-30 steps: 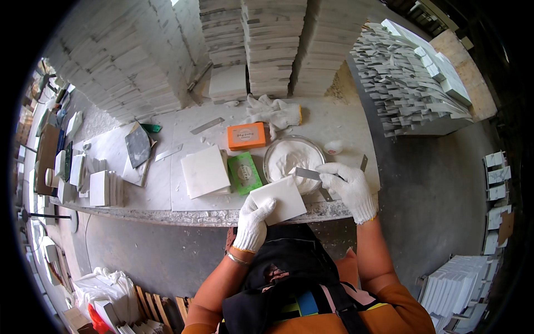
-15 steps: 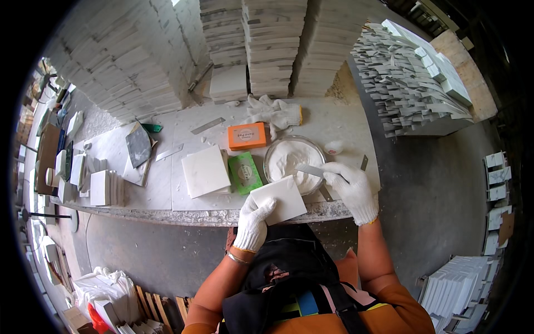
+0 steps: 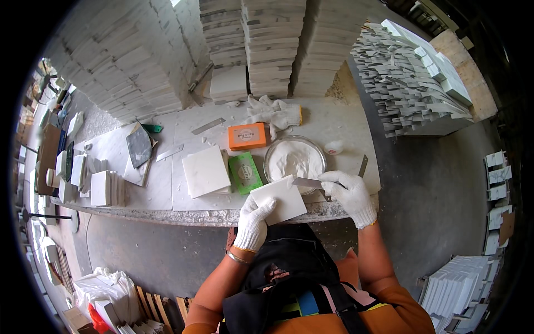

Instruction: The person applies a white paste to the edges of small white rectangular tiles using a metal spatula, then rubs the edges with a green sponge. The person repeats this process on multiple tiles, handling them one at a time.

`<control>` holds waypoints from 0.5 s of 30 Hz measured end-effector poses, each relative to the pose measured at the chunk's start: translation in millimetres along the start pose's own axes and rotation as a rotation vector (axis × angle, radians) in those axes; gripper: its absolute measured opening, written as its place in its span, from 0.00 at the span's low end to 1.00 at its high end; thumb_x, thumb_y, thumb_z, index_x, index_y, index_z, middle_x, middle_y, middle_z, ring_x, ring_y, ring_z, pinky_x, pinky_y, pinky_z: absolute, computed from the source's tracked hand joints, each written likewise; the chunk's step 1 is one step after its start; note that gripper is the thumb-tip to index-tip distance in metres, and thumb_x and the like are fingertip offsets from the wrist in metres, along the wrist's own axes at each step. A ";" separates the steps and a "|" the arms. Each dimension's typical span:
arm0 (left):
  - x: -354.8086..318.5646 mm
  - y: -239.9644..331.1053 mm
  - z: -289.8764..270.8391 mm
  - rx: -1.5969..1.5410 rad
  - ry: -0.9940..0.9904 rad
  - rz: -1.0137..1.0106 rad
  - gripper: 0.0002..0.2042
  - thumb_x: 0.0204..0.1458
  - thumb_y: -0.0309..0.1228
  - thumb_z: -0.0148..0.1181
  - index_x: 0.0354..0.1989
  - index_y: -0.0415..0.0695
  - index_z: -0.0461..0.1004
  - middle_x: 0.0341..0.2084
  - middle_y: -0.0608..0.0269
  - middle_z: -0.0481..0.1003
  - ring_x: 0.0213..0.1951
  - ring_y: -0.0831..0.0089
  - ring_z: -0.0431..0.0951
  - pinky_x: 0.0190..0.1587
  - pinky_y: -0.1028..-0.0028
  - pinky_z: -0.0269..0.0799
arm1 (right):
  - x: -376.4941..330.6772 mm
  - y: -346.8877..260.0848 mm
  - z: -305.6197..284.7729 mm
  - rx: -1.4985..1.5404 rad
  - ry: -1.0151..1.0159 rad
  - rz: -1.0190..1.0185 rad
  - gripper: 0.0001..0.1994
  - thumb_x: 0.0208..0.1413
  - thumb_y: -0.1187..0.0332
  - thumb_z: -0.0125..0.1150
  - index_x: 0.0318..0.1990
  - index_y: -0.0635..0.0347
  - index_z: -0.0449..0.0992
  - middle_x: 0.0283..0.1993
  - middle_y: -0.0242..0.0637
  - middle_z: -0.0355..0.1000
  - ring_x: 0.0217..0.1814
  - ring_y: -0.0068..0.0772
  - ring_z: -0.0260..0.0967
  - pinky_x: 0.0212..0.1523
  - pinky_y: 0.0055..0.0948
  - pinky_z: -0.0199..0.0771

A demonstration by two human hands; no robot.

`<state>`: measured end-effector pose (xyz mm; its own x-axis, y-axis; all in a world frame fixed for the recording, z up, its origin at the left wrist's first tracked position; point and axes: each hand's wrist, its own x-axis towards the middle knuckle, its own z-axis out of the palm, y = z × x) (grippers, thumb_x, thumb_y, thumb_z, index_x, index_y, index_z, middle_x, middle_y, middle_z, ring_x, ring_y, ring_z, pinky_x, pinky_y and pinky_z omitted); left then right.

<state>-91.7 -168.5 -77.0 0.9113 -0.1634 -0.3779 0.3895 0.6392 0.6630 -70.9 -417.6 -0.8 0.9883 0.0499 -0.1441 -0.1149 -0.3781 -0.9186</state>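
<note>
My left hand (image 3: 254, 221), in a white knit glove, grips a square white stone tile (image 3: 282, 201) by its lower left corner, over the table's front edge. In my gloved right hand (image 3: 347, 193) is a flat metal scraper blade (image 3: 307, 182), its end at the tile's upper right corner. Whether the blade touches the tile I cannot tell. Just behind stands a clear round bowl (image 3: 266, 161) of white paste (image 3: 293, 158). A green hand pad (image 3: 245, 173) and several stacked white tiles (image 3: 206, 171) lie left of the bowl.
An orange box-shaped pad (image 3: 247, 136), spare white gloves (image 3: 274, 113) and a small white round object (image 3: 334, 147) lie on the table (image 3: 356, 123). Loose metal blades (image 3: 208, 125) are scattered about. Tall stacks of stone tiles (image 3: 272, 50) rise at the back. More tiles (image 3: 105, 188) stand at left.
My right hand has moved slightly down, bringing the blade from over the bowl to the tile's upper right corner. My left hand and the tile have stayed put.
</note>
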 end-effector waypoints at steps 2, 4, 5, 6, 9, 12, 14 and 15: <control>0.1 -0.1 0.7 0.004 -0.001 0.002 0.19 0.58 0.22 0.63 0.59 0.36 0.73 0.50 0.62 0.79 0.50 0.73 0.78 0.56 0.72 0.72 | -2.5 1.0 -4.0 0.052 -0.002 0.045 0.12 0.61 0.73 0.62 0.51 0.66 0.81 0.36 0.31 0.78 0.32 0.15 0.70 0.34 0.20 0.73; 0.9 0.0 -0.3 0.019 0.001 0.003 0.20 0.58 0.23 0.64 0.59 0.36 0.72 0.50 0.62 0.79 0.50 0.73 0.78 0.57 0.72 0.72 | -3.8 -0.5 -8.8 0.054 0.031 0.066 0.12 0.62 0.73 0.62 0.51 0.65 0.81 0.35 0.31 0.78 0.32 0.16 0.70 0.34 0.20 0.72; 0.2 0.4 0.3 0.000 0.004 -0.012 0.20 0.58 0.23 0.64 0.59 0.36 0.72 0.50 0.61 0.79 0.50 0.72 0.78 0.57 0.71 0.72 | -4.1 -1.2 -10.7 0.055 0.047 0.077 0.12 0.62 0.72 0.62 0.51 0.65 0.81 0.34 0.31 0.78 0.32 0.16 0.70 0.34 0.19 0.72; -0.4 2.9 2.4 -0.013 0.008 -0.025 0.20 0.58 0.24 0.64 0.59 0.36 0.72 0.50 0.61 0.79 0.50 0.72 0.78 0.57 0.71 0.72 | -3.3 -0.3 -11.2 0.021 0.073 0.054 0.12 0.62 0.72 0.61 0.51 0.65 0.81 0.34 0.31 0.78 0.32 0.16 0.70 0.34 0.20 0.72; -2.3 7.6 4.8 -0.029 0.010 -0.033 0.21 0.58 0.25 0.64 0.60 0.36 0.71 0.51 0.61 0.78 0.51 0.71 0.78 0.58 0.70 0.72 | 1.3 6.4 -9.1 -0.122 0.154 -0.024 0.12 0.62 0.71 0.61 0.51 0.63 0.82 0.33 0.32 0.78 0.32 0.19 0.71 0.34 0.22 0.73; -2.2 19.5 10.5 -0.005 0.013 -0.035 0.20 0.59 0.26 0.63 0.60 0.36 0.71 0.50 0.60 0.78 0.50 0.71 0.79 0.57 0.69 0.74 | 4.4 10.9 -3.7 -0.329 0.213 -0.085 0.11 0.61 0.69 0.62 0.48 0.59 0.82 0.34 0.37 0.80 0.33 0.29 0.77 0.36 0.29 0.76; -2.0 35.3 20.7 0.082 0.001 -0.027 0.19 0.60 0.26 0.63 0.59 0.35 0.72 0.49 0.61 0.79 0.48 0.70 0.79 0.54 0.70 0.75 | 4.1 5.7 1.0 -0.444 0.212 -0.080 0.10 0.61 0.67 0.62 0.46 0.57 0.83 0.36 0.41 0.81 0.36 0.37 0.80 0.38 0.34 0.77; -0.8 48.2 28.0 0.158 -0.015 -0.015 0.19 0.60 0.26 0.63 0.58 0.35 0.72 0.49 0.61 0.79 0.47 0.70 0.80 0.53 0.71 0.75 | 4.5 7.5 2.9 -0.443 0.224 -0.102 0.09 0.60 0.66 0.62 0.45 0.56 0.83 0.37 0.42 0.81 0.38 0.40 0.80 0.39 0.35 0.77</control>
<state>-69.9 -158.7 -26.6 0.9066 -0.1841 -0.3797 0.4183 0.5104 0.7514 -67.6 -417.6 -9.4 0.9951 -0.0742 0.0657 -0.0108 -0.7401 -0.6724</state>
